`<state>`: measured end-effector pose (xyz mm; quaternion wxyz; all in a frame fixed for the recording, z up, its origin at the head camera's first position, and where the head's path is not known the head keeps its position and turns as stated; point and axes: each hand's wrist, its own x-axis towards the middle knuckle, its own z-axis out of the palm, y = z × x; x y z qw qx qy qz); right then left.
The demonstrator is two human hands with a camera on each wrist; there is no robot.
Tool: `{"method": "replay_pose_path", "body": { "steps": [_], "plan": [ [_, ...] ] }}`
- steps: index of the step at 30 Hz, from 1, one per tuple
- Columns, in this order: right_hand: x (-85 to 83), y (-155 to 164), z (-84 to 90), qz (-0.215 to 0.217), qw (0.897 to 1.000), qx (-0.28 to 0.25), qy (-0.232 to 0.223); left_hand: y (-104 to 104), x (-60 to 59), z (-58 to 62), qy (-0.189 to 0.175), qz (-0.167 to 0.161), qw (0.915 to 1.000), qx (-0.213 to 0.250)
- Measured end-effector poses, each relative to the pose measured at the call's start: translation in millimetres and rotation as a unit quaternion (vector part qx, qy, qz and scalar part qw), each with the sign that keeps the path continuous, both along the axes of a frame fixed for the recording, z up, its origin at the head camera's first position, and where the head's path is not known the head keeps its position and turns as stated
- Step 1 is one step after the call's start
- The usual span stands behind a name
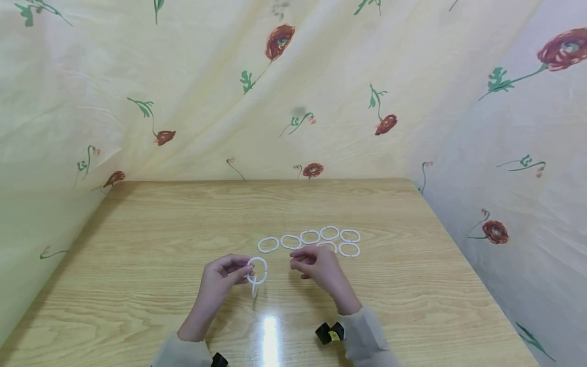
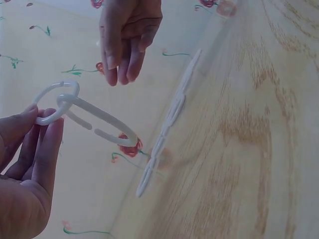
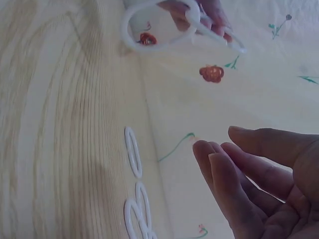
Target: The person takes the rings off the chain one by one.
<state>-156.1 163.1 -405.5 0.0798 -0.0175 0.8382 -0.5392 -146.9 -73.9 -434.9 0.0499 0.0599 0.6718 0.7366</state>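
Between thumb and fingers, my left hand (image 1: 224,272) pinches a white plastic ring link (image 1: 265,270) in the head view. A second white link (image 2: 102,117) hangs threaded through it, and a small gap shows in its side in the left wrist view. Off to the right, my right hand (image 1: 318,265) hovers over the table with loosely bent fingers and nothing between them. The right wrist view shows its thumb and fingertips (image 3: 202,147) apart. Just beyond the right hand lie several loose white oval links (image 1: 268,245), one partly hidden by that hand.
The links lie in a loose row on a wood-grain table (image 1: 160,219), with two at the right end, one link (image 1: 350,235) behind another link (image 1: 349,250). A flowered cloth (image 1: 206,102) hangs behind the table and along its sides. Bright light reflects near the front.
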Motion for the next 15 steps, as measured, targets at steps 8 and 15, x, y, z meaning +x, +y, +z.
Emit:
{"method": "replay_pose_path", "body": {
  "steps": [8, 15],
  "plan": [
    [8.8, -12.4, 4.4, 0.046, 0.999, -0.019, 0.01, 2.4, 0.9, 2.2, -0.007, -0.012, 0.9996, -0.023],
    [11.8, -22.9, 10.6, 0.073, 0.997, -0.014, 0.032, 3.6, 0.4, -1.1, 0.026, -0.03, 0.9981, -0.046]
  ]
}}
